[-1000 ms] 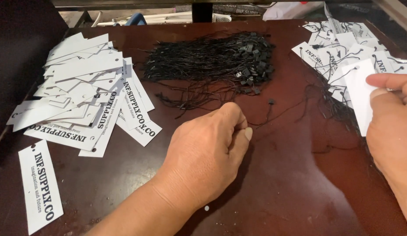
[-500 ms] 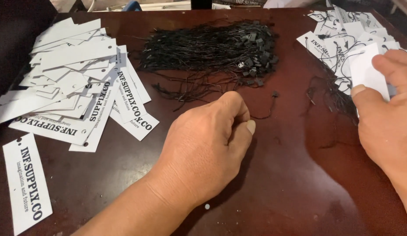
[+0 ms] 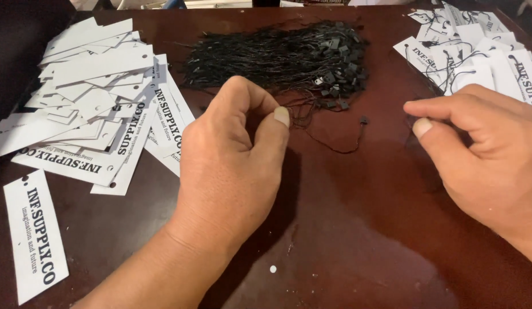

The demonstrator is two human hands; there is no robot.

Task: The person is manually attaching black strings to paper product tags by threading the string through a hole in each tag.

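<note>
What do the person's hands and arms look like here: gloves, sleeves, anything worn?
Both are bare. The left hand has no glove, ring or watch, and its forearm is uncovered down to the frame edge, with no sleeve showing. The right hand is also ungloved and ringless; its wrist leaves the frame with no sleeve or band visible. Thumbnails are short and unpainted. No cables or markings.

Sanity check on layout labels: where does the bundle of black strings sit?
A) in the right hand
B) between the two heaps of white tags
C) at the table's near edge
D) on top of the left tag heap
B: the black string bundle lies on the table between the left tag heap and the right tag heap, beyond both hands.
</note>
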